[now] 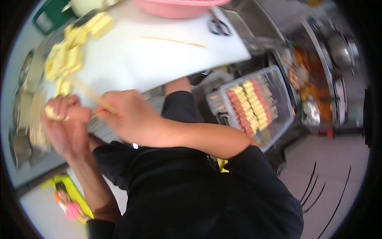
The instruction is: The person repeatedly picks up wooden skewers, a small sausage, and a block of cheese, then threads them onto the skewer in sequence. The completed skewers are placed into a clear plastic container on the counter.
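Observation:
My left hand [67, 119] is closed around a pink sausage-like piece [79, 114] and a pale yellow piece [52, 114]. Facing it, my right hand [122, 115] pinches a thin wooden skewer [95, 97], blurred, close to the pink piece; whether a tip enters it I cannot tell. Beyond my hands, pale yellow blocks [64, 59] lie in a row along the left side of a white board [134, 62]. Another thin skewer [174, 41] lies alone on the board.
A pink basin [182, 9] and black-handled scissors [220, 27] are at the board's far side. Right of it, a clear plastic container [283, 104] holds rows of pink and yellow skewered pieces [250, 104]. A bundle of thin sticks [38, 119] lies at the far left.

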Available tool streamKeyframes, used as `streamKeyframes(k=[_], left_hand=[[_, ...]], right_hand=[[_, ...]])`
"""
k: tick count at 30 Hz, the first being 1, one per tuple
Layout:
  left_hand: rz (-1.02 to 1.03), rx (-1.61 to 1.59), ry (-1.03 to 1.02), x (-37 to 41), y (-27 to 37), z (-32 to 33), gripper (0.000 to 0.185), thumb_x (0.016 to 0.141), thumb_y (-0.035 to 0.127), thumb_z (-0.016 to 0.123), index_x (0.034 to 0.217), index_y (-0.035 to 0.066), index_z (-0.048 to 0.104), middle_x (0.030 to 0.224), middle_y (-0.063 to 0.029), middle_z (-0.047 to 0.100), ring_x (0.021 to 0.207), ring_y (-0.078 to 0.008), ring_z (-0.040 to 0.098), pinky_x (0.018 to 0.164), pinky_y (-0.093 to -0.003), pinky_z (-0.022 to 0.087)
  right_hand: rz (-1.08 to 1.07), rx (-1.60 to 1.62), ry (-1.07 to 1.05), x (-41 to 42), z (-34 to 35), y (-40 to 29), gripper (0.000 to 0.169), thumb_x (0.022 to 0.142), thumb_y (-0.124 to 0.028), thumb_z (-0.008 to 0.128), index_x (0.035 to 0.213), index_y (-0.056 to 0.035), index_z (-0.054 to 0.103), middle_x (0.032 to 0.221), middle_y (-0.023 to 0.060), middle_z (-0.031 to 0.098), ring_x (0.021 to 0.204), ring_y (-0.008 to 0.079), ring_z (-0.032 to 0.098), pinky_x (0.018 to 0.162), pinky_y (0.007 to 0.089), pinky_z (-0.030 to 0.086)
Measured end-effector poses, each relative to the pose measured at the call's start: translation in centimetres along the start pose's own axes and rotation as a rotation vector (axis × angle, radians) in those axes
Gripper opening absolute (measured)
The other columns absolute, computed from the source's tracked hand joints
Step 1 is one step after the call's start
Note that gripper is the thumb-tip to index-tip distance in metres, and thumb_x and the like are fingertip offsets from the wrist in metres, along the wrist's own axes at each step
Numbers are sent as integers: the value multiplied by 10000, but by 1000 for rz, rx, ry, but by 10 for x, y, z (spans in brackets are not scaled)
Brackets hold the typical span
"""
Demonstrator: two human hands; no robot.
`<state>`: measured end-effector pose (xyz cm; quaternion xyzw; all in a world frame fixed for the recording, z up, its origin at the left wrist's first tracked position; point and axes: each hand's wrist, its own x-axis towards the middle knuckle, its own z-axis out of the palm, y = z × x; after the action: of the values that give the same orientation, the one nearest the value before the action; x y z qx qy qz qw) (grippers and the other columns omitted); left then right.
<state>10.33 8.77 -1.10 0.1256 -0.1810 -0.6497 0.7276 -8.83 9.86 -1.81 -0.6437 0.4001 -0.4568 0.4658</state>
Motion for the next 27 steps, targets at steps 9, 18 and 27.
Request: streamKeyframes(k=[9,18,27], left_hand=[[-200,-104,-29,17,-46,5,109,962,70,431,854,66,441,730,-23,379,676,-150,381,853,-352,374],[-492,172,48,-6,-110,61,513,1078,355,343,1400,-39,406,1247,-164,521,1159,-245,499,1099,-410,340],[-420,371,-200,-13,-90,3,521,1089,372,359,1433,-12,428,1266,-150,595,1157,-215,564,1024,-362,415]], right_hand=[[-72,-20,157,-16,-31,15,183,877,-62,637,766,78,596,674,274,586,647,443,592,588,441,469],[236,-97,184,-80,-138,-4,181,908,-165,693,916,14,669,711,110,644,668,138,600,617,337,498],[974,-1322,272,-310,-352,40,282,987,-249,616,964,29,656,850,203,717,757,376,704,667,423,537]])
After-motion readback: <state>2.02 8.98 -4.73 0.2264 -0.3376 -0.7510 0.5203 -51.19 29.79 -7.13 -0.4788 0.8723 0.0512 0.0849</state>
